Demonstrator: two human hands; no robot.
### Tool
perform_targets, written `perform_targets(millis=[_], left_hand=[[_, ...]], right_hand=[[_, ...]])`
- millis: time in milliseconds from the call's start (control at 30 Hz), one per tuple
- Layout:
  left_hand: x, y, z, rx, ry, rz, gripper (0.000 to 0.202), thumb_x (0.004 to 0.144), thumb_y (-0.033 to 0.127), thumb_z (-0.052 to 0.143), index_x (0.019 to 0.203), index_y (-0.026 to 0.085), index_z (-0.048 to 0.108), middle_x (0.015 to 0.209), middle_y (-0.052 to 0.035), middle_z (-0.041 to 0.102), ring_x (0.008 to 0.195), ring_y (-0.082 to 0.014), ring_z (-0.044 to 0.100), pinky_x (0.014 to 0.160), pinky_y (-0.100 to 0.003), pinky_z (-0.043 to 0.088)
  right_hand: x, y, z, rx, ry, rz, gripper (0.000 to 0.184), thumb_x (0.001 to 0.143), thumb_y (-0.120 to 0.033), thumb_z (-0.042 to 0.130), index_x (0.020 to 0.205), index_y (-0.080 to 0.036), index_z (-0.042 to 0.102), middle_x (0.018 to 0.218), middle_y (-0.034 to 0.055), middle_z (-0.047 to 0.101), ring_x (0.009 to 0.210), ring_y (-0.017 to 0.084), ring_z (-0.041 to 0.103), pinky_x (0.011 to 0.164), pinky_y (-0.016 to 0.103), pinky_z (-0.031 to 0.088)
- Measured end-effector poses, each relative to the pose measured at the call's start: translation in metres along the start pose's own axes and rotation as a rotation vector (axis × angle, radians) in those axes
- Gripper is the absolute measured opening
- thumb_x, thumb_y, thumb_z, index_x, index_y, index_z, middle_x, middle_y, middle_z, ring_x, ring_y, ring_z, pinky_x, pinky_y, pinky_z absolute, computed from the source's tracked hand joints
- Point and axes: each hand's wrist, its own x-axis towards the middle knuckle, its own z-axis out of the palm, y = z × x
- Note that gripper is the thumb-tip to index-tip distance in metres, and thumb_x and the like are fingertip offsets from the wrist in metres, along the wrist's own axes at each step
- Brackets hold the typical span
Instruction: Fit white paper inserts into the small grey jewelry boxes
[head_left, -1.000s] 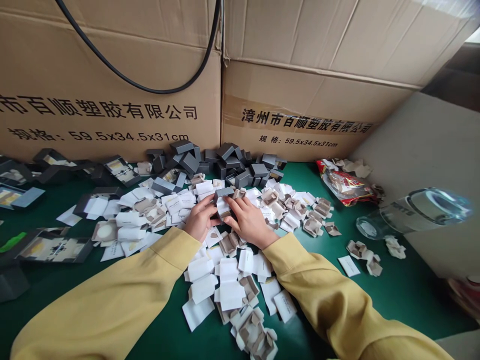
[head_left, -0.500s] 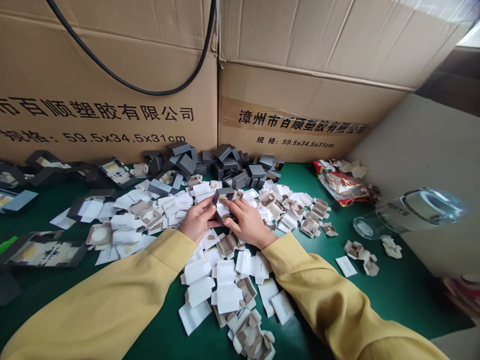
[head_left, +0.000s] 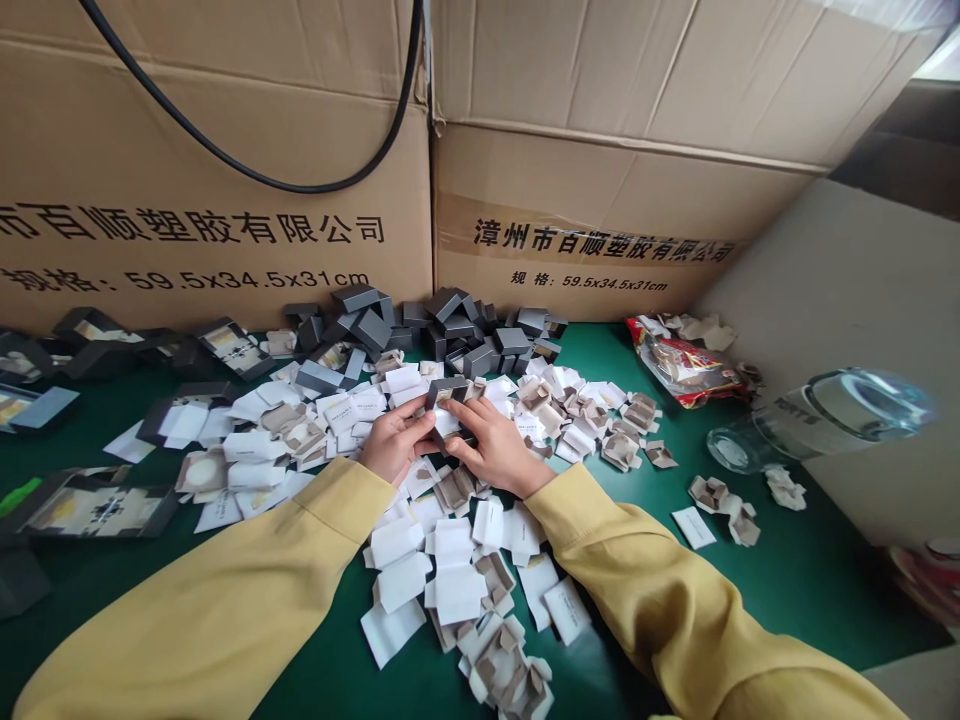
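Observation:
Between both hands, above the middle of the paper pile, is a small dark grey box (head_left: pixel 448 389) with a pale inside. My left hand (head_left: pixel 395 440) grips its left side, thumb along the near edge. My right hand (head_left: pixel 499 445) closes on its right side, with fingertips reaching over the top and into the box's opening. The fingers partly cover what is inside. White folded paper inserts (head_left: pixel 455 570) spread below and around the hands. Behind them, several dark grey boxes (head_left: pixel 371 330) lie heaped.
Large cardboard cartons (head_left: pixel 600 190) stand along the back, with a black cable (head_left: pixel 300 188) hanging in front. At right are a red plastic food packet (head_left: pixel 686 370), a clear bottle (head_left: pixel 817 420) and crumpled paper (head_left: pixel 786 487). More open grey boxes (head_left: pixel 97 505) lie left on the green table (head_left: pixel 810 600).
My hands stay almost in place on the grey box. Its white inside shows a little more clearly between the fingers now. The view has shifted very slightly.

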Motion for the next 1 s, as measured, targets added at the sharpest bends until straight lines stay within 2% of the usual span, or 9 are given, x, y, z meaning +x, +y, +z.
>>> perform_targets(millis=[100,467,600,800,933,1000], left_hand=[[0.001,-0.001,-0.001,0.011,-0.016,0.011,0.047,0.066,0.024,0.071,0.11,0.013,0.059,0.078,-0.0042,0.066,0.063,-0.0121,0.06,0.059,-0.027,0.054],[0.005,0.001,-0.005,-0.023,-0.053,0.011,0.051,0.067,0.025,0.071,0.115,0.015,0.057,0.094,-0.0085,0.067,0.078,-0.0183,0.064,0.059,-0.024,0.052],[0.005,0.001,-0.005,-0.035,-0.066,0.012,0.051,0.067,0.025,0.071,0.115,0.017,0.057,0.096,-0.0078,0.067,0.082,-0.0176,0.063,0.061,-0.023,0.052],[0.006,0.001,-0.006,-0.024,-0.075,0.0,0.051,0.067,0.026,0.071,0.115,0.016,0.056,0.093,-0.0077,0.068,0.078,-0.0165,0.064,0.06,-0.022,0.052],[0.008,0.002,-0.006,-0.045,-0.066,-0.007,0.048,0.068,0.025,0.07,0.114,0.017,0.056,0.097,-0.0073,0.068,0.084,-0.0169,0.064,0.062,-0.022,0.053],[0.01,0.002,-0.007,-0.058,-0.065,-0.012,0.046,0.069,0.025,0.069,0.113,0.018,0.056,0.098,-0.0068,0.067,0.085,-0.0172,0.063,0.062,-0.022,0.053]], right_hand=[[0.0,0.0,-0.001,0.011,0.003,-0.008,0.054,0.087,-0.054,0.035,0.125,-0.017,0.043,0.099,0.0082,0.056,0.093,0.02,0.048,0.079,0.031,0.043],[-0.001,0.001,0.001,0.057,0.03,0.014,0.058,0.086,-0.057,0.032,0.129,-0.019,0.037,0.105,0.0089,0.051,0.097,0.02,0.05,0.082,0.03,0.044],[-0.001,0.0,-0.001,0.069,0.042,0.035,0.054,0.087,-0.054,0.034,0.126,-0.018,0.039,0.106,0.009,0.052,0.099,0.02,0.05,0.084,0.031,0.043],[0.0,-0.002,-0.006,0.095,-0.005,0.047,0.05,0.087,-0.05,0.037,0.125,-0.019,0.041,0.106,0.0083,0.053,0.099,0.02,0.05,0.082,0.03,0.043],[0.007,-0.004,-0.026,0.109,0.028,0.049,0.044,0.091,-0.045,0.03,0.128,-0.021,0.041,0.1,0.0055,0.057,0.087,0.015,0.054,0.074,0.025,0.043],[0.011,-0.002,-0.046,0.094,0.045,0.074,0.04,0.094,-0.04,0.025,0.119,-0.021,0.051,0.094,0.0045,0.059,0.08,0.013,0.055,0.071,0.023,0.041]])
